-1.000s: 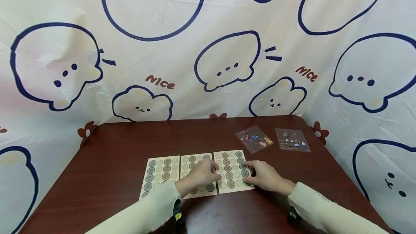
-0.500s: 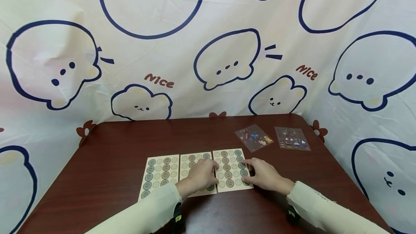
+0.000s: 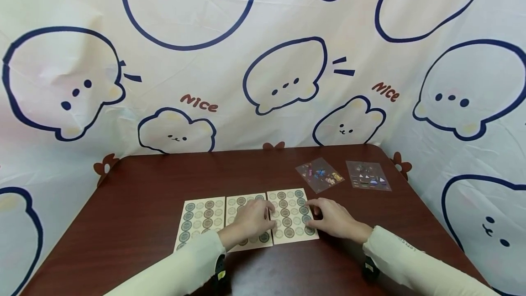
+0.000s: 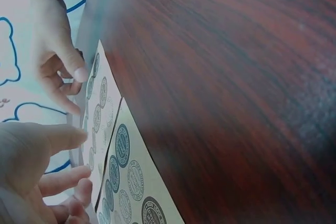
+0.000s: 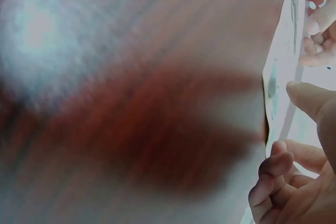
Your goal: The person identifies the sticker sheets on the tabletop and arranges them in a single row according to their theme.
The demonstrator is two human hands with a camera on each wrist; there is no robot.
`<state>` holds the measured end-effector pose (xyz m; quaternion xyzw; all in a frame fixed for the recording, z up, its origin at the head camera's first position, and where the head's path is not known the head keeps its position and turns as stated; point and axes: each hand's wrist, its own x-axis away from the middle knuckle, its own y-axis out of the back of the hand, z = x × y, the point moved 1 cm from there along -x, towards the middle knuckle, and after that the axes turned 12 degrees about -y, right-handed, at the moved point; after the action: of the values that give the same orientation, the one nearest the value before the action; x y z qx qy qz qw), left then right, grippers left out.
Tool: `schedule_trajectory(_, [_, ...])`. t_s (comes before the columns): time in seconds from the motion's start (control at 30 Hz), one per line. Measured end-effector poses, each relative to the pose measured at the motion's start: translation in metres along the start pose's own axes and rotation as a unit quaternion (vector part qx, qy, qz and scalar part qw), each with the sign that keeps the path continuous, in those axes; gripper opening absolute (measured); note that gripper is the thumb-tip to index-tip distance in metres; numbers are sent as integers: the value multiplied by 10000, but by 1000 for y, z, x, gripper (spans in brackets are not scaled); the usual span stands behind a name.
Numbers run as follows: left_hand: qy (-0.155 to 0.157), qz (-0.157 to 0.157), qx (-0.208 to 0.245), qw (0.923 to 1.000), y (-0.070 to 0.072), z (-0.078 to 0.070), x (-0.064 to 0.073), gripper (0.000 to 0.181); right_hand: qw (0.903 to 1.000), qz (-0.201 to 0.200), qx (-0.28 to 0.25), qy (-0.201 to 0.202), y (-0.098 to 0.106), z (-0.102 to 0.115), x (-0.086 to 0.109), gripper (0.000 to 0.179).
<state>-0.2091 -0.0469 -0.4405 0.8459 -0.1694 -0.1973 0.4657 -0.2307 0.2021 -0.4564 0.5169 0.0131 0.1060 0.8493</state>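
Three cream sheets printed with rows of round, stamp-like circles lie side by side on the table. My left hand is over the middle sheet, hiding much of it, with thumb and forefinger at the seam beside the right sheet. At that sheet's right edge is my right hand, its thumb and forefinger spread along the border. Fingers of both hands are loosely bent, with none curled round the paper. The left sheet is partly covered by my left sleeve.
Toward the back right of the dark red-brown table lie two clear plastic sheets: one with colourful small pieces, the other with small shapes. A cartoon-printed cloth hangs behind and along the sides.
The gap between the middle and right sheets has narrowed slightly, with both hands staying at the right sheet's sides. The head view has shifted a little.
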Motion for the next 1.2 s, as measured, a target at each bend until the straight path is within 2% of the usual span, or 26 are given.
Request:
schedule_trajectory(0.23, [-155, -135, 179, 9996, 1, -2, -4, 27, 9995, -150, -295, 4, 12, -2, -4, 41])
schedule_trajectory(0.37, [-261, -112, 355, 9990, 2, -2, -8, 28, 9989, -134, -439, -133, 17, -6, -11, 38])
schedule_trajectory(0.63, [-287, -194, 595, 9976, 1, -1, -21, 30, 9952, -51, -966, -112, 27, -23, -26, 34])
schedule_trajectory(0.9, [-293, -241, 631, 9973, -2, 0, -37, 28, 9954, -330, -846, -297, 35, -42, -39, 31])
schedule_trajectory(1.2, [-322, -156, 581, 9977, -3, -2, -46, 33, 9968, -314, -615, -410, 45, -53, -52, 31])
